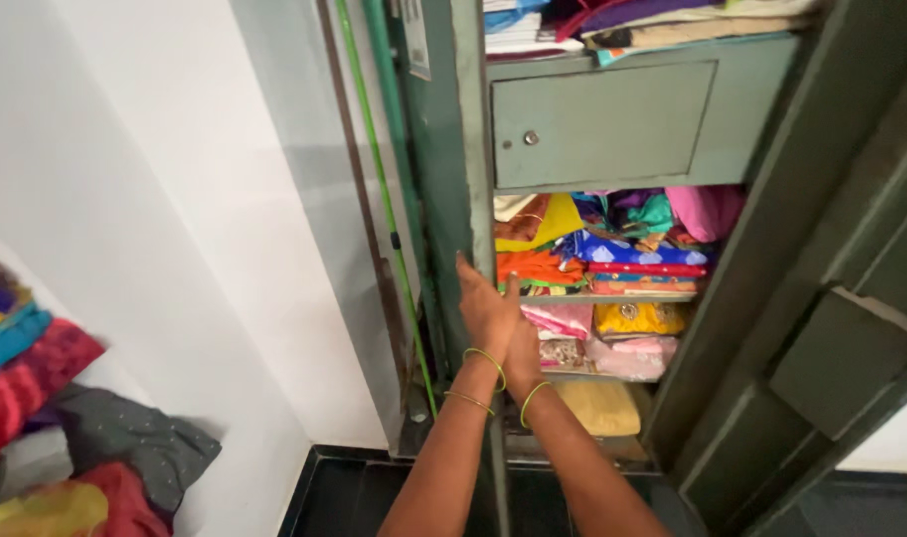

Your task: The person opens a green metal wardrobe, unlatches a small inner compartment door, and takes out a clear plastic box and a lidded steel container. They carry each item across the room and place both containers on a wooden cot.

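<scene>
Against a white wall stands an open green metal cupboard (612, 129) whose shelves hold folded cloths (612, 254), and at its left door edge (468, 199) the left hand (485, 308) rests open, fingers flat, while the right hand (523, 348), half hidden behind it, cannot be read.

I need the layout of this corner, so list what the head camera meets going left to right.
Pile of clothes → white wall → green stick → left cupboard door → hands, left hand → folded cloth stacks → right cupboard door.
</scene>
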